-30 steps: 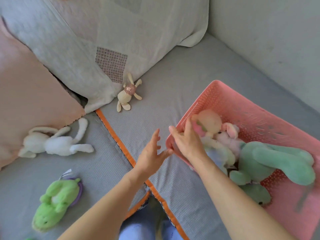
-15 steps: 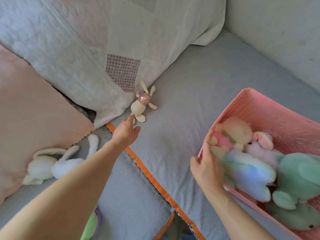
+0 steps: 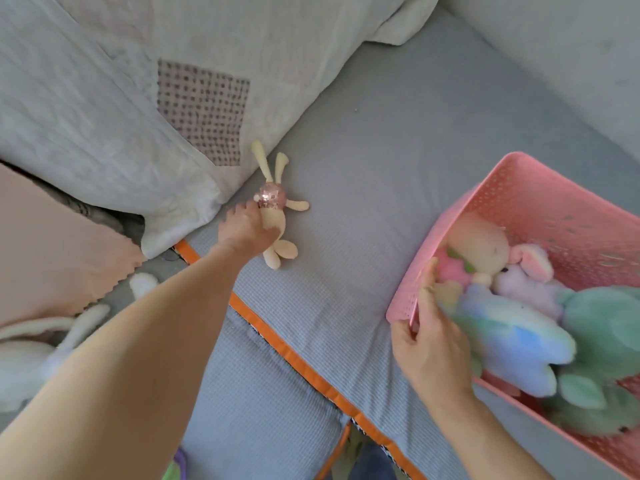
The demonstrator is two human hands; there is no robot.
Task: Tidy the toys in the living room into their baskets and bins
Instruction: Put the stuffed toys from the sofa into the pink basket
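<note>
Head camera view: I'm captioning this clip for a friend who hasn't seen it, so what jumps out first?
The pink basket at right, packed with pastel plush toys, draws the eye first; the right hand grips its near rim. Across the grey cushion, the left hand closes on a small cream bunny with a sequinned pink head, lying beside the patchwork pillow.

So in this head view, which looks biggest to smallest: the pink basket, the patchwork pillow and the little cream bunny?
1. patchwork pillow
2. pink basket, though it is cut off by the frame edge
3. cream bunny, clearly the smallest
</note>
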